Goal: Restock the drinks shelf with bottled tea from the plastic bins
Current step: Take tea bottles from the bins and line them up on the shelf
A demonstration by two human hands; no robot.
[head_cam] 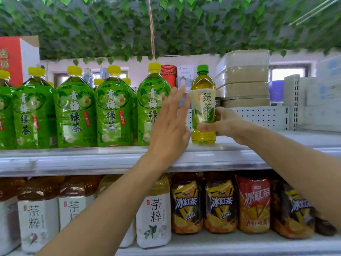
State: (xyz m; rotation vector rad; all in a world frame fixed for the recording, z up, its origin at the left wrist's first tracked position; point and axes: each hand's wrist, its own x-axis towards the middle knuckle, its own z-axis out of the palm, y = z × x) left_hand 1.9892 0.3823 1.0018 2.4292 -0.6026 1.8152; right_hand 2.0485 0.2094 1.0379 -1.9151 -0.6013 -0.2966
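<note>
Shelf [110, 157] at centre frame carries a bottle [203, 108] gripped by the right hand [224, 124]; left hand [170, 124], fingers spread, hovers just left.

I read 绿茶 on the small green-capped bottle [203, 106] in my right grip [224, 124]. At its nine o'clock, the big yellow-capped bottles [75, 111] read 青梅绿茶. On the lower shelf, at seven o'clock, the white-labelled bottles [154, 217] read 茶粹; at six o'clock the dark bottles [186, 206] read 冰红茶.
</note>
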